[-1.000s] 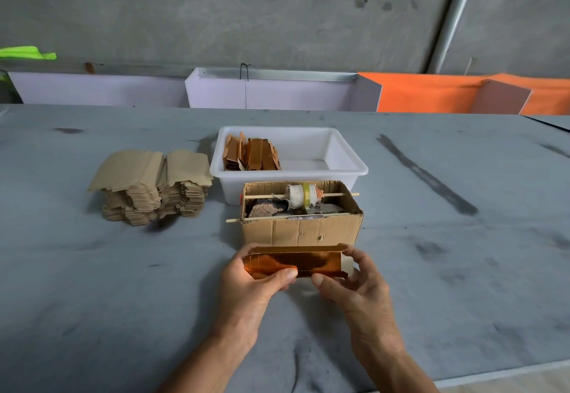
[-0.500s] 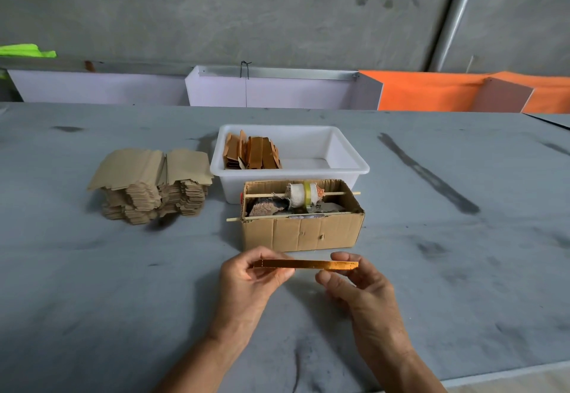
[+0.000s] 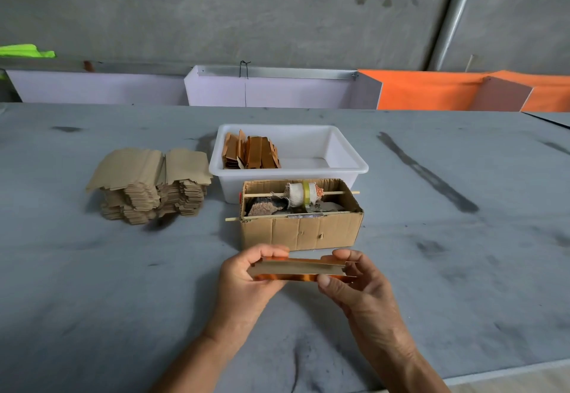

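A long, narrow copper-foil carton blank [image 3: 300,270] is held just above the grey table, in front of the cardboard box. My left hand [image 3: 246,281] pinches its left end and my right hand [image 3: 354,284] pinches its right end, thumbs on the near side. The blank is partly folded, so its plain tan inside shows above a shiny copper strip. A stack of flat tan blanks [image 3: 151,186] lies at the left. Several folded copper cartons [image 3: 251,153] stand on end in the left part of a white plastic tub [image 3: 348,164].
An open cardboard box [image 3: 300,230] right behind my hands holds a roll of tape on a wooden stick and some scraps. White and orange panels [image 3: 277,91] line the table's far edge under a concrete wall. The table's near edge [image 3: 509,369] runs at the lower right.
The blank stood with its copper face toward me, then lay flat and edge-on; now it is tilted and partly folded open, showing its tan inside. Both hands stayed at its ends.
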Motion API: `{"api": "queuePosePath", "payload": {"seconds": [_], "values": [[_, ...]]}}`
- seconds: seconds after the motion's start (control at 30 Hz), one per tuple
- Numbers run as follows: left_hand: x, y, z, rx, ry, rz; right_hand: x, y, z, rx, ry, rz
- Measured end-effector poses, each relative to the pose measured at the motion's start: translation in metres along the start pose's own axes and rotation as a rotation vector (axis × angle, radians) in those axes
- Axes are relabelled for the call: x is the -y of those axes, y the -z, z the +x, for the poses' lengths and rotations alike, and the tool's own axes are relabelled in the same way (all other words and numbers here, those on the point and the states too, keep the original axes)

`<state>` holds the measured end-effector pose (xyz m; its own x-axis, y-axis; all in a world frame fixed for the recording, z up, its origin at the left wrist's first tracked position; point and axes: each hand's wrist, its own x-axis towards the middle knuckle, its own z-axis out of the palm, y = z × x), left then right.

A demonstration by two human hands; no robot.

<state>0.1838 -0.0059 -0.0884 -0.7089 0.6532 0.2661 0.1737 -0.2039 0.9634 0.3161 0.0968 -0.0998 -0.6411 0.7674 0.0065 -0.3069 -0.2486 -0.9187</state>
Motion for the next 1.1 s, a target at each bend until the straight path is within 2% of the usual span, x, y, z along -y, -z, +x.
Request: {"api": "queuePosePath", "payload": {"seconds": [0.17, 0.27, 0.4, 0.77, 1.1], "values": [[0.001, 0.009, 0.0, 0.157, 0.238, -0.19, 0.001, 0.003, 0.001, -0.012, 0.041, -0.054], [-0.004, 0.008, 0.004, 0.152, 0.335, -0.313, 0.002, 0.004, 0.001, -0.009, 0.031, -0.075], [-0.005, 0.007, 0.012, 0.084, 0.417, -0.145, 0.002, 0.002, -0.001, 0.018, 0.033, -0.076], [-0.005, 0.012, 0.02, 0.227, 0.317, 0.068, 0.001, 0.001, -0.003, -0.03, -0.031, -0.039], [-0.007, 0.006, 0.023, 0.277, 0.195, 0.228, 0.001, -0.006, 0.0, -0.045, -0.046, -0.016]]}}
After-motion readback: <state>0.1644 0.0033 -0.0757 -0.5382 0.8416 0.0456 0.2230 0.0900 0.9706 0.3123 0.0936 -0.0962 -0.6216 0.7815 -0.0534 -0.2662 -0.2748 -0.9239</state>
